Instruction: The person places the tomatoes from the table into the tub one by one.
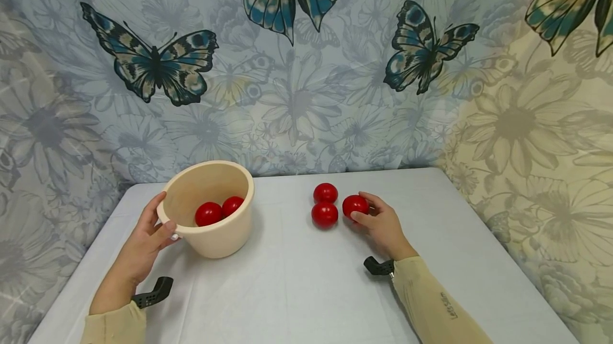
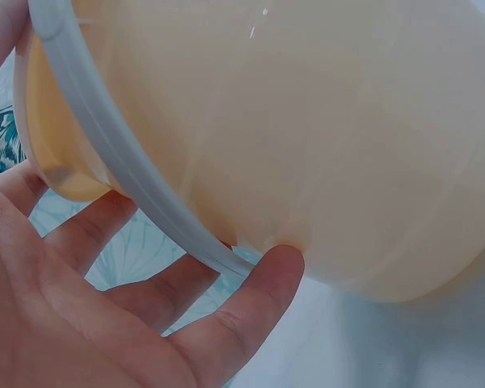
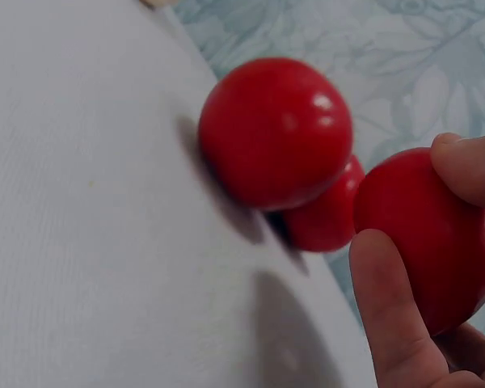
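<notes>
A cream plastic bucket [image 1: 217, 240] stands on the left half of the table, its mouth leaning somewhat toward me. My left hand [image 1: 139, 251] grips its left rim, and in the left wrist view the fingers [image 2: 246, 311] lie around the edge and the pale handle [image 2: 117, 153]. Two red balls [image 1: 208, 214] lie inside. Right of centre, my right hand [image 1: 385, 227] holds another glossy red ball [image 3: 428, 242] between thumb and fingers; its shadow falls apart from it on the cloth. Two more red balls [image 1: 324, 215] rest just left of that hand, one behind the other.
A white cloth covers the table [image 1: 287, 291]. Behind it hangs a butterfly-and-flower patterned curtain [image 1: 301, 105], close to the table's far edge. Black wrist mounts [image 1: 155, 292] sit on both forearms.
</notes>
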Demonstrator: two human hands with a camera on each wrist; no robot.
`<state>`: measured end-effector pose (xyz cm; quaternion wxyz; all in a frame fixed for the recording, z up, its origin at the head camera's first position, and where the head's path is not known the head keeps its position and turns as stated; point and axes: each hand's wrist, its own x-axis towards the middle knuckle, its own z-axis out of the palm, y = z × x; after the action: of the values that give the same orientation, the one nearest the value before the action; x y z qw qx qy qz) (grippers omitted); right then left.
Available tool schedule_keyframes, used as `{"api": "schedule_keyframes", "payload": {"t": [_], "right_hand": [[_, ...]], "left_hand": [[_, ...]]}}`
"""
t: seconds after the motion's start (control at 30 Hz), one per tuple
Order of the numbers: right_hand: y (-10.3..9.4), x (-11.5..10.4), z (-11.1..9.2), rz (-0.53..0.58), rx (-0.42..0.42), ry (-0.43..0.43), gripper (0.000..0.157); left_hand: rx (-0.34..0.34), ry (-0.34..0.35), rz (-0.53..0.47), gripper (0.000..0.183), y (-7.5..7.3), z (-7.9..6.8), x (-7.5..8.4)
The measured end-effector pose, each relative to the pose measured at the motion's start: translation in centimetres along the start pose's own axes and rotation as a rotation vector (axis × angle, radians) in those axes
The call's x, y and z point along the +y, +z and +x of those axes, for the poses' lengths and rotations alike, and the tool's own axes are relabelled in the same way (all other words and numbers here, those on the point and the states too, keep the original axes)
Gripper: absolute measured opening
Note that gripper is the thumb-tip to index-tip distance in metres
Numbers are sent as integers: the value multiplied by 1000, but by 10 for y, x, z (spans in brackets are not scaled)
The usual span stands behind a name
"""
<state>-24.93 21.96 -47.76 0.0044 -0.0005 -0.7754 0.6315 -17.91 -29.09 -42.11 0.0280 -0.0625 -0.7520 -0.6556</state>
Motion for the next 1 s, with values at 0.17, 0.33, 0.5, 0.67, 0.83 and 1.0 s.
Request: {"api": "schedule_keyframes", "payload": {"t": [0.17, 0.33, 0.5, 0.67, 0.83, 1.0], "right_hand": [[2, -15, -6, 30, -25, -22, 70], [9, -31, -14, 51, -58, -45, 65], [17, -47, -23, 44, -81, -79, 62], [25, -67, -33, 13, -117, -131, 62], [34, -93, -42, -9, -152, -203, 60], [47, -120, -49, -1, -197, -259, 59]], "left_hand": [[-1, -6, -4, 75, 0, -1, 0], [-2, -1, 3, 75, 0, -1, 1], [-12, 10, -15, 75, 1, -1, 1], [-12, 14, -19, 75, 1, -1, 0], [-12, 14, -12, 75, 0, 0, 0], [-13, 14, -9, 75, -1, 0, 0]]}}
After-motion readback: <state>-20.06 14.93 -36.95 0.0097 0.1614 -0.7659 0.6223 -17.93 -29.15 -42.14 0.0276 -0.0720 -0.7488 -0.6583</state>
